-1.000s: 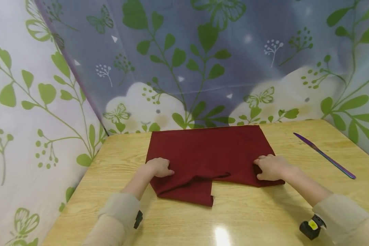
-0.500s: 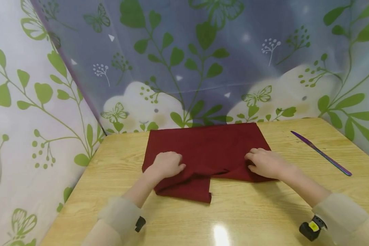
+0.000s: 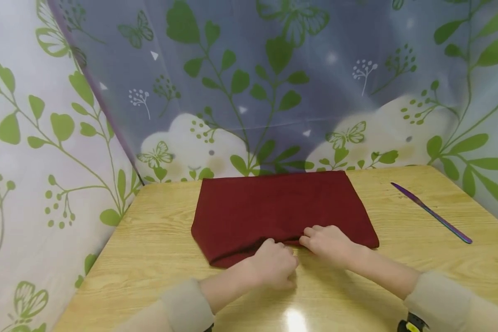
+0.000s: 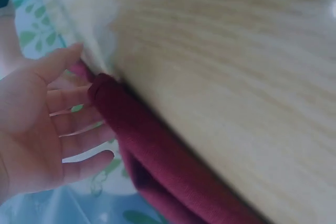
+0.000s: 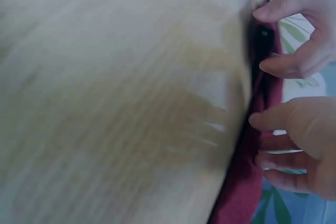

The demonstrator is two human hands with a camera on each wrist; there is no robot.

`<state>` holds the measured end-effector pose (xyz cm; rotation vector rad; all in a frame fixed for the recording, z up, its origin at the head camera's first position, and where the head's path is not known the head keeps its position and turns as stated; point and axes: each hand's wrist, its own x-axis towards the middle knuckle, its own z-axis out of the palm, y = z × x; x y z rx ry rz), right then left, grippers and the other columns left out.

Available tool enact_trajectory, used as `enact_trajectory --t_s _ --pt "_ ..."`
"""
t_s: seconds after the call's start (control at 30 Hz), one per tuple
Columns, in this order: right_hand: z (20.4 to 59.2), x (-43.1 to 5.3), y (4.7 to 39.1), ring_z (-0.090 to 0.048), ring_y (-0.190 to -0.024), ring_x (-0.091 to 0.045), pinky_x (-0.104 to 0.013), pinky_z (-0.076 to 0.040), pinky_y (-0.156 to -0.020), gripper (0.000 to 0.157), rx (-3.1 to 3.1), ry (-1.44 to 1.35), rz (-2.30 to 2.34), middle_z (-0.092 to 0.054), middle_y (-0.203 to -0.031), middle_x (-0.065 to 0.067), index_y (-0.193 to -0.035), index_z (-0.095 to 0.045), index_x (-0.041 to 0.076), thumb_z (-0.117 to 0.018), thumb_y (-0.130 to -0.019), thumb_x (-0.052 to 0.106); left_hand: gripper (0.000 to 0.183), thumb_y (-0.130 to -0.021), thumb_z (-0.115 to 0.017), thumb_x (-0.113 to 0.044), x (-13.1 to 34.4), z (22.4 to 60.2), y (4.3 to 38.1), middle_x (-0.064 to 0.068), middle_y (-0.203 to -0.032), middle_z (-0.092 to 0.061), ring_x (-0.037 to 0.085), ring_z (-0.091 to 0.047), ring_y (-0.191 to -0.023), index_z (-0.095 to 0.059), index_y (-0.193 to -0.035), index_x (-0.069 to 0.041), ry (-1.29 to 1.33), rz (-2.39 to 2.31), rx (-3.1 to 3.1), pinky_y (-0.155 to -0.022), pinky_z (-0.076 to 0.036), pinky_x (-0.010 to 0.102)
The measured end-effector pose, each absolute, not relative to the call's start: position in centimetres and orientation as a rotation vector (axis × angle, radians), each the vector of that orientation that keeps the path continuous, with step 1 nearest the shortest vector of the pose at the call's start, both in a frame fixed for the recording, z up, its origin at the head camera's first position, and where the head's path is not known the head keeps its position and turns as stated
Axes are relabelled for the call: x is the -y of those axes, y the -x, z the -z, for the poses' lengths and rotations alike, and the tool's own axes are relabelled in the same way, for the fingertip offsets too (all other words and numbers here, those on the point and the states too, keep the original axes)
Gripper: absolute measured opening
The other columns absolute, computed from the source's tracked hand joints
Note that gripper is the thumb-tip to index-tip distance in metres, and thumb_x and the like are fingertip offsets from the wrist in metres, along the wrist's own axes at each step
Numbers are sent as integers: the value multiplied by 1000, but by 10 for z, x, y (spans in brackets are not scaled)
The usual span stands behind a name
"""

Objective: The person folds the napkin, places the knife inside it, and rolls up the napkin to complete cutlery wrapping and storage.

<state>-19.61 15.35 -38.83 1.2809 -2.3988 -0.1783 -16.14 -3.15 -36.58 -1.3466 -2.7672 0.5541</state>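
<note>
A dark red cloth (image 3: 274,203) lies spread over the table, with a fold running along its near edge. At the middle of that edge is my left hand (image 3: 275,265), overlapping the cloth's front part. In the left wrist view, its fingers (image 4: 79,116) are loosely extended and spread beside the rolled edge. Just to the right, my right hand (image 3: 328,244) touches the same edge. Its thumb and fingertips show against the cloth (image 5: 239,192) in the right wrist view, where the left hand appears above them.
A table knife (image 3: 431,213) with a purple-blue sheen lies at the right of the wooden table (image 3: 157,272). A leaf-and-butterfly printed curtain (image 3: 216,92) hangs behind the table and along its sides.
Both hands have come inward from the cloth's sides to the middle of its near edge. The flap hanging toward me is now mostly hidden, and the right near corner lies flatter.
</note>
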Motion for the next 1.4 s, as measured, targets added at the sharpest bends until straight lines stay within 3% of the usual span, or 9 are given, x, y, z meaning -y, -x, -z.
enact_trajectory --t_s 0.2,0.47,0.7,1.07,1.4 --pt "404 -149 198 -47 -56 -17 -25 -36 -41 18 2376 -1237 275 -47 -65 0 -67 -54 12 -71 -73 7 12 -81 -64 -33 32 379 159 -8 -74 -56 12 -52 -64 -61 -75 -24 1366 -609 2679 -58 -37 28" --pt "406 -148 208 -46 -55 -17 -25 -34 -41 20 2369 -1209 304 -44 -62 0 -64 -53 11 -70 -72 4 20 -79 -64 -24 40 379 162 -5 -63 -46 11 -45 -59 -53 -63 -21 1189 -650 2641 -56 -34 27" --pt "400 -155 215 -48 -58 -16 -24 -35 -44 16 2417 -1184 121 -46 -65 2 -68 -57 12 -67 -72 1 21 -77 -69 -13 66 374 175 -2 -65 -47 13 -46 -60 -53 -62 -17 1087 -521 2460 -53 -35 23" --pt "356 -175 238 -60 -67 -17 -25 -43 -46 17 2230 -1074 -162 -61 -77 -1 -81 -68 8 -69 -70 -5 20 -68 -60 12 117 340 202 4 -66 -43 19 -39 -58 -54 -68 -7 1049 -52 2436 -52 -34 26" --pt "342 -179 241 -60 -68 -17 -27 -44 -48 18 2295 -1019 -292 -62 -79 -1 -82 -66 8 -66 -71 -6 24 -69 -57 15 153 321 207 11 -76 -55 28 -51 -69 -65 -87 2 989 164 2398 -65 -43 36"
